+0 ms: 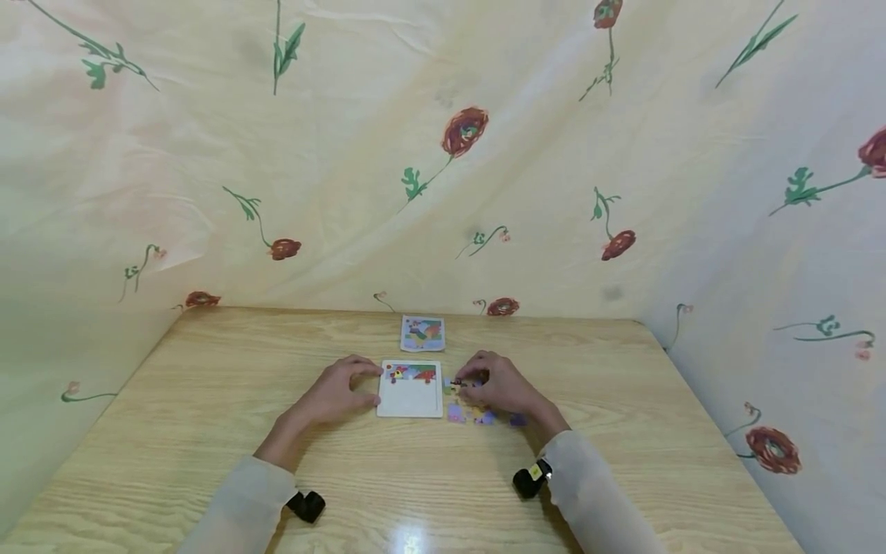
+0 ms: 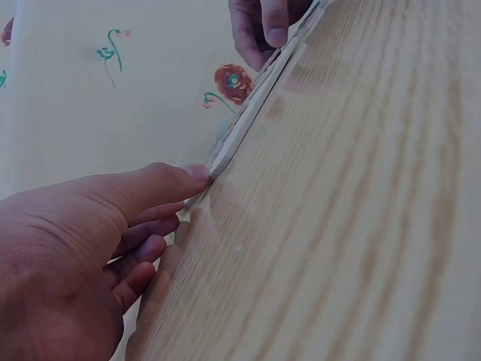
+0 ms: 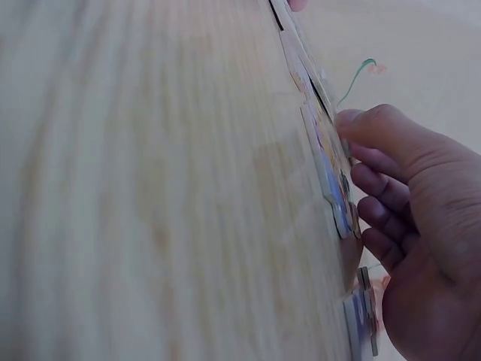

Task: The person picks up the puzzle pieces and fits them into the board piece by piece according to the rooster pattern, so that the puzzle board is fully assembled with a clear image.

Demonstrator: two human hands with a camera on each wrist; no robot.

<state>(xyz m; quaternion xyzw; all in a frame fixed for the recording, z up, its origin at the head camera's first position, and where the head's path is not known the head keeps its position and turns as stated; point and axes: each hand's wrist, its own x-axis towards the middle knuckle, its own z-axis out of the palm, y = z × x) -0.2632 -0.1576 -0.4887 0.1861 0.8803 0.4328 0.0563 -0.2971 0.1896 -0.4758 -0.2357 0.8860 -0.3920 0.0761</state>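
A white puzzle tray [image 1: 410, 400] lies flat on the table, with a strip of joined, colourful puzzle pieces [image 1: 419, 372] along its far side. My left hand [image 1: 344, 389] steadies the tray by its left edge, thumb near the front corner and forefinger farther back. In the left wrist view, the left thumb [image 2: 197, 173] touches the tray's corner. Right of the tray, my right hand [image 1: 500, 385] is over loose puzzle pieces [image 1: 457, 413], pinching one between thumb and fingers. That piece is mostly hidden by the fingers. The right wrist view shows the thumb [image 3: 350, 122] right at the pieces.
A small picture card [image 1: 423, 334] of a colourful bird lies behind the tray. One loose purple piece [image 1: 517, 420] sits under the right wrist. The wooden table [image 1: 388, 477] backs onto a flowered cloth [image 1: 346, 169], which also hangs along both sides.
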